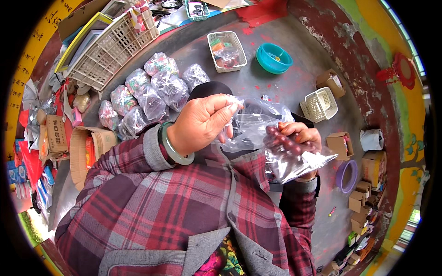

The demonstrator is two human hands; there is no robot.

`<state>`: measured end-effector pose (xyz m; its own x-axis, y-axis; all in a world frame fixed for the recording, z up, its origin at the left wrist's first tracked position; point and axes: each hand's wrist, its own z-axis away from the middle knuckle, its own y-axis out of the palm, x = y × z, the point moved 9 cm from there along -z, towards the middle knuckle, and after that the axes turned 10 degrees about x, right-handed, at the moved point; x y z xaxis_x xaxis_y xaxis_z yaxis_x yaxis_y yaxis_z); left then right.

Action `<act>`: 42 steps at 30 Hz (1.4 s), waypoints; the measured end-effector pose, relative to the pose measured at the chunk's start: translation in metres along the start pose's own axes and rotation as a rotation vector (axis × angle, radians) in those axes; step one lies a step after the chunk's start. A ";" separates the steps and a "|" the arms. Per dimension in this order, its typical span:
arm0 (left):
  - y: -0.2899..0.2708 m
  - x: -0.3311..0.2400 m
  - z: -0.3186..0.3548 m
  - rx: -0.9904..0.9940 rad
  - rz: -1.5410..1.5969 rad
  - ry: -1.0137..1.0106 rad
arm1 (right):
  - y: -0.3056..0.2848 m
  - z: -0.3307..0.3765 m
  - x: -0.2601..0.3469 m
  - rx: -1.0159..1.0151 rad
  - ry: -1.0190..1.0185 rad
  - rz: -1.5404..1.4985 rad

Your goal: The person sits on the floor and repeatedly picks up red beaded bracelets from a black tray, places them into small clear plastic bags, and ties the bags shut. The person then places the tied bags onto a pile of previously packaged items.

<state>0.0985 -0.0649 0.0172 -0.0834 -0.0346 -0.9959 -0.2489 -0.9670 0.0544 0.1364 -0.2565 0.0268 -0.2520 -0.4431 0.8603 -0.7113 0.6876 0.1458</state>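
Left hand (pixel 200 122) pinches a clear plastic bag (pixel 252 125), right hand (pixel 301 137) grips its other side, fingers curled. Bag between them looks unfilled, tbh; stuffed bags (pixel 149 87) past left hand seem done.

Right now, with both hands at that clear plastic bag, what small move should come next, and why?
Probably ease the left hand slightly away from the right hand to smooth the clear plastic bag: the left pinches its film, the film partly covers the right, and the stretch between them looks loose and crumpled.
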 end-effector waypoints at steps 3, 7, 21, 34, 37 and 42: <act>-0.004 0.006 0.002 -0.017 0.010 0.031 | 0.015 -0.003 0.006 0.177 0.040 0.064; 0.004 0.002 0.000 0.066 0.003 0.069 | 0.014 -0.003 -0.006 0.142 0.342 0.309; 0.003 0.000 0.001 0.058 -0.076 0.129 | 0.045 -0.027 -0.035 0.545 0.583 1.032; 0.013 -0.002 0.005 0.154 -0.110 0.221 | 0.044 -0.017 -0.095 0.785 0.659 0.868; 0.009 0.014 0.004 0.197 -0.054 0.063 | 0.039 -0.027 -0.085 0.701 0.658 1.039; -0.005 0.020 0.001 0.157 0.099 -0.071 | 0.018 -0.016 -0.092 0.634 0.736 1.177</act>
<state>0.0966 -0.0609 -0.0031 -0.1814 -0.1042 -0.9779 -0.3835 -0.9082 0.1679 0.1573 -0.1940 -0.0423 -0.6221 0.6695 0.4060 -0.5492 -0.0035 -0.8357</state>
